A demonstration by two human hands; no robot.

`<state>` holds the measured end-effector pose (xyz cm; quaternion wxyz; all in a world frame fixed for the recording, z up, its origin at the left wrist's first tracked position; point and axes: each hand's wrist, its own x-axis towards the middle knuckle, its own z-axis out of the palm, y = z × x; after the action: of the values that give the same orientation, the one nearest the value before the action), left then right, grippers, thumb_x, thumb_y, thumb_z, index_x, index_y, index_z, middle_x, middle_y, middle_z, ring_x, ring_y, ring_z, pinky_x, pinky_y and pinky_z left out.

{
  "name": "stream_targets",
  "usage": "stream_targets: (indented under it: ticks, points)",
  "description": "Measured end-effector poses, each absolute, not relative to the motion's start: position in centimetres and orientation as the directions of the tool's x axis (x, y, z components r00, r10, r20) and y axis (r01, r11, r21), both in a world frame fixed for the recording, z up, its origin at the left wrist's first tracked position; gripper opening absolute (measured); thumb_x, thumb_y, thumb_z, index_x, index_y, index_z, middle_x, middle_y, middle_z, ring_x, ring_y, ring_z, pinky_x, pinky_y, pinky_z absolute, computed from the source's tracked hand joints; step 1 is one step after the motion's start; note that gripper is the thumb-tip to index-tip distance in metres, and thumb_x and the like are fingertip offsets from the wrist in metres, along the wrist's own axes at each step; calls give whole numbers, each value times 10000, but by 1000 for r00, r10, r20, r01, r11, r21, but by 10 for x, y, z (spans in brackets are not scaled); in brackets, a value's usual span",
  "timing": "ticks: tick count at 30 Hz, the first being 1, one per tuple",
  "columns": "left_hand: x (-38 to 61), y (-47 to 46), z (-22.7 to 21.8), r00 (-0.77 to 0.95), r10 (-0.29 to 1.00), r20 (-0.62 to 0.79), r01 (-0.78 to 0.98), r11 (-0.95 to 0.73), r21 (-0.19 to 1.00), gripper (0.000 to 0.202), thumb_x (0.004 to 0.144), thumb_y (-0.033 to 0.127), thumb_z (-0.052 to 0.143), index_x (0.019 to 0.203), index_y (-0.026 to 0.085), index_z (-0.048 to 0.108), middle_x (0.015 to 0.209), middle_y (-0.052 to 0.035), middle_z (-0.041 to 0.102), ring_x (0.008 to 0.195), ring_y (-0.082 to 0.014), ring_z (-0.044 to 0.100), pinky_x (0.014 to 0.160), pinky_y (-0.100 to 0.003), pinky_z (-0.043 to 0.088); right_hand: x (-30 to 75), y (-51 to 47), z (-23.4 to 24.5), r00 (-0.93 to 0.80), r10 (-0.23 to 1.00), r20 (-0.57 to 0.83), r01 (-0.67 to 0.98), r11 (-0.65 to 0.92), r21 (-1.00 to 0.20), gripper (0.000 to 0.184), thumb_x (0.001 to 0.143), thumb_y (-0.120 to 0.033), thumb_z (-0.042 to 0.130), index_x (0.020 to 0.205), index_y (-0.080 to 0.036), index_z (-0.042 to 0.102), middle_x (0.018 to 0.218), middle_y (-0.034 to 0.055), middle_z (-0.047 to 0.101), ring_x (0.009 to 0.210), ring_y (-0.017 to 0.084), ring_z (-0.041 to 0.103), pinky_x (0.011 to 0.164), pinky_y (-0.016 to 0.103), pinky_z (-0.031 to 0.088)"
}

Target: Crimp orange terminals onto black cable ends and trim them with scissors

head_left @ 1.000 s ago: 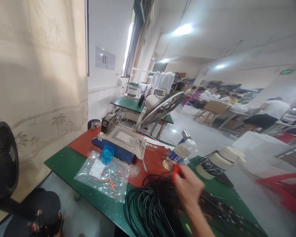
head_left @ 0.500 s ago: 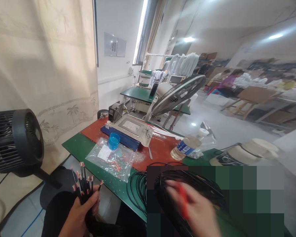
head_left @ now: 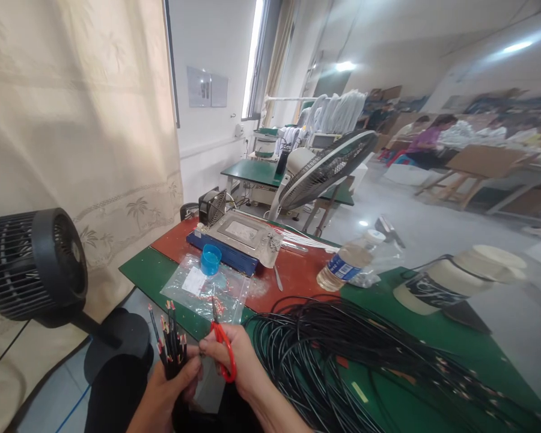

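My left hand (head_left: 175, 380) is wrapped round a bundle of black cables (head_left: 169, 337), their ends up, with short coloured wires showing at the tips. Just to its right, my right hand (head_left: 241, 355) holds red-handled scissors (head_left: 231, 364), blades pointing upward. The right thumb and forefinger are pinched close to the left fingertips; I cannot make out whether anything is between them. A large heap of coiled black cables (head_left: 297, 343) lies on the green tabletop (head_left: 473, 349) beside my right arm.
On the table are a clear plastic bag (head_left: 184, 300) with small red bits, a blue cup (head_left: 211, 260), a blue-and-grey heating device (head_left: 238, 231), a bottle (head_left: 342, 264) and a cream jug (head_left: 437, 282). A black fan (head_left: 36, 264) stands at left. Several people sit far behind.
My right hand, with the red-handled scissors, has moved left from over the cable heap to beside my left hand. The left hand still grips the cable bundle. The view has shifted slightly.
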<state>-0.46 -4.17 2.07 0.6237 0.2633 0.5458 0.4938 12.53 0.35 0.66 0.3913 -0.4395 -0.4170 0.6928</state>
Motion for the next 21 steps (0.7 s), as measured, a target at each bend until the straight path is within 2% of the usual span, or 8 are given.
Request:
stream_targets:
  ticks: [2, 5, 7, 10, 13, 21]
  points:
    - [-2, -35, 20, -65, 904, -422, -334, 379, 863, 309, 565, 364, 771, 726, 146, 622, 504, 18, 512, 437, -84, 353, 445, -244, 230, 127, 8, 6, -286, 924, -253, -146, -303, -942, 417, 649, -552, 675, 653, -145, 585, 415, -78, 382, 351, 53, 306, 363, 182, 225]
    - [0, -25, 22, -81, 906, -416, -340, 367, 866, 290, 617, 373, 734, 746, 143, 613, 530, 23, 506, 440, -74, 334, 447, -246, 226, 139, 11, 9, -239, 970, -52, 37, -44, -998, 304, 757, -459, 601, 743, -156, 620, 593, -31, 495, 516, 90, 428, 485, 195, 323]
    - [-1, -18, 22, -100, 913, -396, -339, 343, 876, 266, 663, 380, 695, 751, 143, 611, 546, 30, 491, 445, -65, 319, 446, -239, 226, 150, 9, 13, -265, 963, 51, 201, 107, -974, 180, 769, -355, 603, 815, -182, 617, 758, -12, 548, 673, 117, 481, 598, 204, 356]
    - [-2, -11, 20, -130, 918, -375, -347, 312, 884, 256, 692, 371, 673, 771, 134, 618, 563, 32, 480, 453, -56, 301, 441, -229, 218, 162, 1, 17, -345, 939, -20, 401, 128, -907, 92, 761, -282, 602, 777, -195, 577, 786, -20, 542, 718, 125, 480, 630, 203, 341]
    - [-1, -6, 15, -160, 910, -383, -354, 309, 883, 283, 683, 366, 684, 831, 131, 630, 569, 32, 486, 451, -58, 294, 441, -236, 212, 164, -5, 17, -361, 924, -126, 534, 95, -840, 160, 765, -287, 592, 665, -185, 521, 727, -27, 526, 678, 120, 467, 596, 200, 311]
    - [1, -5, 7, -105, 942, -319, -181, 297, 938, 257, 690, 389, 668, 770, 145, 656, 525, 46, 449, 467, -87, 297, 464, -267, 203, 159, -2, 13, -389, 915, -106, 546, 136, -826, 317, 822, -351, 529, 582, -183, 409, 612, -44, 460, 575, 96, 410, 514, 205, 235]
